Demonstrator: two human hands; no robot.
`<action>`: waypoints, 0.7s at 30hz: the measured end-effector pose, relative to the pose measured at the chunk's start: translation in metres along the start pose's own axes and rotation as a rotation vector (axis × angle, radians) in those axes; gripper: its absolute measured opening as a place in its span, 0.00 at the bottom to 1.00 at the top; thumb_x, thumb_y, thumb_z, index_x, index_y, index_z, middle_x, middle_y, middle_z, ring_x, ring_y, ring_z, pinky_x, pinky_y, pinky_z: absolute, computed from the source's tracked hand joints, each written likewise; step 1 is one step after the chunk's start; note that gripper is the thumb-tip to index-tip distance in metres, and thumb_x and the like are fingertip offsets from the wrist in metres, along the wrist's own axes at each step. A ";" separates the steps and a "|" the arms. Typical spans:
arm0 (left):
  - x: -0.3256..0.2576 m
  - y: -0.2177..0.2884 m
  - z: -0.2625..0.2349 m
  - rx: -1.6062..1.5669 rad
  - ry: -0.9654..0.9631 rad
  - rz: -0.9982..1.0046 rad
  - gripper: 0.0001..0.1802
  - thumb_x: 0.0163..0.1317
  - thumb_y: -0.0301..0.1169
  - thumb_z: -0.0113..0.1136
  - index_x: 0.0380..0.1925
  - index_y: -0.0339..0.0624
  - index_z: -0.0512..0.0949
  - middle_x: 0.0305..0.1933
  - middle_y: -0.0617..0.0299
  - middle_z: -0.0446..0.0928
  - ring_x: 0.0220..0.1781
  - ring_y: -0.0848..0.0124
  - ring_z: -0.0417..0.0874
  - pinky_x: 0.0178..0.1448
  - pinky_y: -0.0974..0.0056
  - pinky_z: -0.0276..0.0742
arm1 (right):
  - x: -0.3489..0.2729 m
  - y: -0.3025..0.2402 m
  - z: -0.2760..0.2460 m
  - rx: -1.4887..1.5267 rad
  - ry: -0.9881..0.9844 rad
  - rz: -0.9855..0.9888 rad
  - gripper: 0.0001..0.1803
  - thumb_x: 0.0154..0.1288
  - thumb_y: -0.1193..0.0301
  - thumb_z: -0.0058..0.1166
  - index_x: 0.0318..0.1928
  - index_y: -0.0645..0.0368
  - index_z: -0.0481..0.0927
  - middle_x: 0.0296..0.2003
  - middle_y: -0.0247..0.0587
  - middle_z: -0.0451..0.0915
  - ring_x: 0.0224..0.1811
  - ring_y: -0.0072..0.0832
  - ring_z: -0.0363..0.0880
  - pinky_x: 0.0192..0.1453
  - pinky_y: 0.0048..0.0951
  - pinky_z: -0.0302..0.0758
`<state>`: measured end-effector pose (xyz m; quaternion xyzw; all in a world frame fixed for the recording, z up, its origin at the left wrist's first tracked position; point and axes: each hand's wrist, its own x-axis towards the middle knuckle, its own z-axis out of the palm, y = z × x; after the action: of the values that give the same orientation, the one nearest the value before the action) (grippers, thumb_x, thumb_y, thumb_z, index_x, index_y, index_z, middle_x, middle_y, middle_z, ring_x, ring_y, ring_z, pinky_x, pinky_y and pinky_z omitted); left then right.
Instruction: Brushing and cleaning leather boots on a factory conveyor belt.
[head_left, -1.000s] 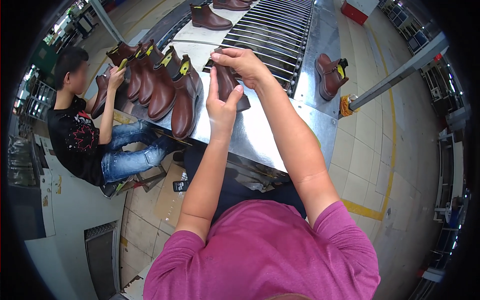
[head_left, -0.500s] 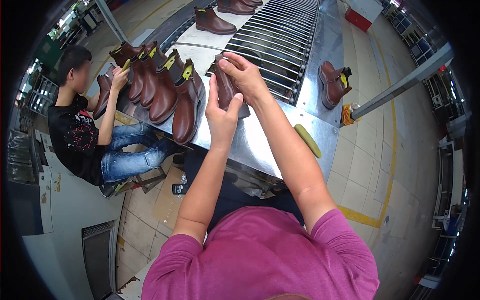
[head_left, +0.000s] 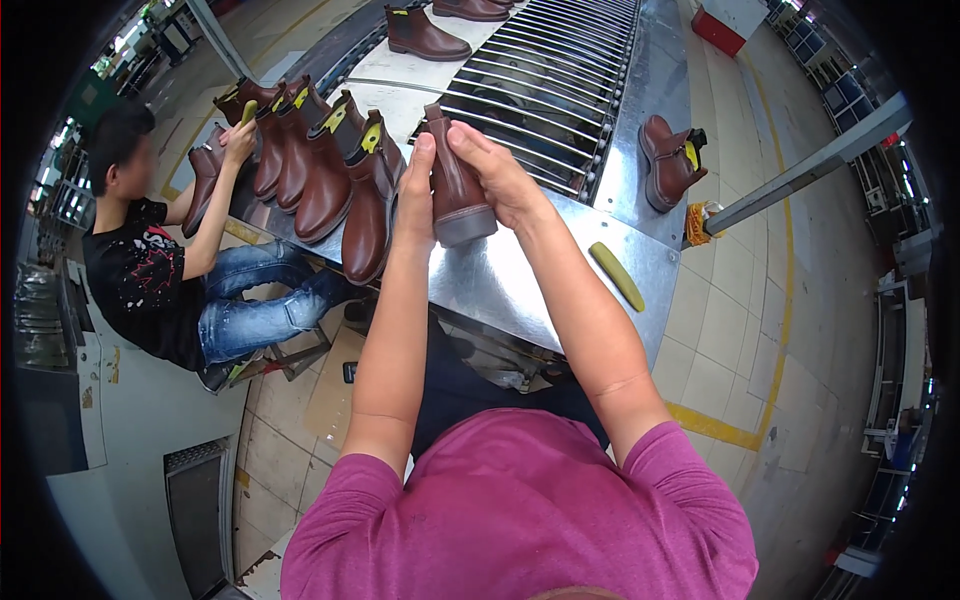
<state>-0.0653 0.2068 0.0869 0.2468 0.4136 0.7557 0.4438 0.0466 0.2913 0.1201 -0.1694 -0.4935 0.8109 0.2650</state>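
Observation:
Between my two hands is a brown leather ankle boot (head_left: 458, 190), its heel toward me and its shaft pointing away, above the metal table (head_left: 500, 290). My left hand (head_left: 416, 190) presses against the boot's left side, and my right hand (head_left: 500, 175) wraps its right side. Most fingers of both hands are hidden behind the leather. Just left of my left hand stands a brown boot (head_left: 368, 220) with a yellow-green pull tab, at the end of a row of similar boots (head_left: 322, 190). Right of my right forearm lies an olive-green oblong piece (head_left: 617, 276).
A conveyor of metal rollers (head_left: 545, 80) runs away behind the table, with a boot (head_left: 425, 35) on its pale left strip. Another brown boot (head_left: 671, 163) sits at the right edge by a slanted metal post (head_left: 800, 170). At left a seated co-worker (head_left: 150, 240) handles a boot (head_left: 203, 185).
The boot in my hands has turned so its heel now faces me. My left hand has shifted up along its left side, and my right hand has moved down its right side.

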 end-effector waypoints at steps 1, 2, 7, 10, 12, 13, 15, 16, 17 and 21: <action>0.000 -0.002 -0.004 -0.001 0.005 -0.002 0.38 0.74 0.61 0.57 0.68 0.41 0.73 0.61 0.56 0.78 0.60 0.70 0.81 0.63 0.66 0.77 | -0.002 -0.001 0.004 -0.016 0.014 0.007 0.50 0.67 0.45 0.68 0.77 0.64 0.63 0.66 0.51 0.75 0.64 0.31 0.79 0.65 0.32 0.79; 0.001 -0.004 -0.008 -0.001 -0.043 0.005 0.41 0.72 0.62 0.58 0.70 0.41 0.71 0.63 0.55 0.77 0.62 0.68 0.80 0.64 0.65 0.76 | -0.003 -0.003 0.005 -0.015 0.013 0.012 0.50 0.67 0.45 0.68 0.77 0.64 0.63 0.66 0.51 0.75 0.64 0.31 0.79 0.65 0.32 0.79; 0.014 -0.004 -0.008 0.035 -0.107 -0.064 0.53 0.66 0.68 0.61 0.77 0.41 0.59 0.71 0.51 0.69 0.72 0.63 0.72 0.72 0.61 0.70 | -0.001 -0.006 -0.001 0.014 0.009 0.016 0.49 0.66 0.45 0.69 0.76 0.63 0.65 0.64 0.49 0.77 0.63 0.33 0.80 0.64 0.32 0.80; 0.014 -0.003 -0.005 0.031 -0.100 -0.069 0.52 0.65 0.69 0.61 0.76 0.42 0.63 0.71 0.52 0.70 0.72 0.63 0.72 0.73 0.60 0.69 | 0.007 0.000 -0.007 0.038 0.021 0.022 0.54 0.62 0.43 0.72 0.77 0.62 0.63 0.66 0.52 0.75 0.64 0.35 0.80 0.64 0.33 0.80; 0.010 0.000 0.002 -0.115 -0.078 -0.049 0.46 0.64 0.71 0.60 0.65 0.42 0.75 0.65 0.54 0.76 0.68 0.64 0.76 0.69 0.60 0.73 | 0.011 0.009 -0.014 -0.003 0.040 0.025 0.57 0.60 0.42 0.73 0.78 0.62 0.62 0.66 0.53 0.74 0.64 0.34 0.80 0.62 0.34 0.81; 0.007 0.005 0.002 -0.086 -0.059 -0.067 0.45 0.64 0.71 0.60 0.63 0.42 0.76 0.63 0.54 0.77 0.65 0.64 0.78 0.68 0.60 0.75 | 0.006 0.011 -0.006 -0.019 0.040 0.040 0.56 0.62 0.40 0.71 0.77 0.64 0.62 0.67 0.53 0.74 0.65 0.34 0.79 0.62 0.33 0.81; 0.003 0.008 -0.003 -0.055 -0.032 -0.090 0.45 0.64 0.71 0.60 0.62 0.42 0.77 0.61 0.55 0.78 0.63 0.65 0.80 0.66 0.60 0.76 | 0.003 0.007 0.005 0.007 0.011 0.062 0.55 0.63 0.40 0.69 0.77 0.64 0.63 0.67 0.52 0.74 0.65 0.34 0.79 0.63 0.33 0.80; 0.005 0.011 -0.004 -0.055 -0.031 -0.099 0.45 0.64 0.71 0.61 0.62 0.42 0.77 0.60 0.55 0.79 0.61 0.65 0.81 0.65 0.60 0.78 | 0.004 0.001 0.009 0.023 -0.021 0.068 0.54 0.65 0.40 0.67 0.77 0.65 0.63 0.67 0.52 0.74 0.65 0.34 0.78 0.64 0.33 0.79; 0.007 0.013 -0.005 -0.055 -0.030 -0.108 0.44 0.64 0.71 0.61 0.61 0.43 0.77 0.59 0.55 0.79 0.59 0.65 0.82 0.63 0.60 0.79 | 0.002 -0.001 0.012 0.006 0.014 0.075 0.50 0.66 0.41 0.67 0.75 0.62 0.67 0.64 0.48 0.77 0.61 0.32 0.80 0.64 0.32 0.79; 0.005 0.013 0.004 -0.031 -0.021 -0.090 0.44 0.64 0.70 0.61 0.62 0.43 0.76 0.59 0.56 0.79 0.59 0.66 0.83 0.62 0.61 0.80 | 0.012 0.013 0.005 0.003 0.108 0.015 0.47 0.65 0.44 0.69 0.74 0.59 0.70 0.60 0.45 0.80 0.58 0.29 0.82 0.60 0.31 0.81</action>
<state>-0.0710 0.2094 0.1002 0.2290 0.4081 0.7386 0.4852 0.0315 0.2902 0.1105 -0.2162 -0.4759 0.8033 0.2855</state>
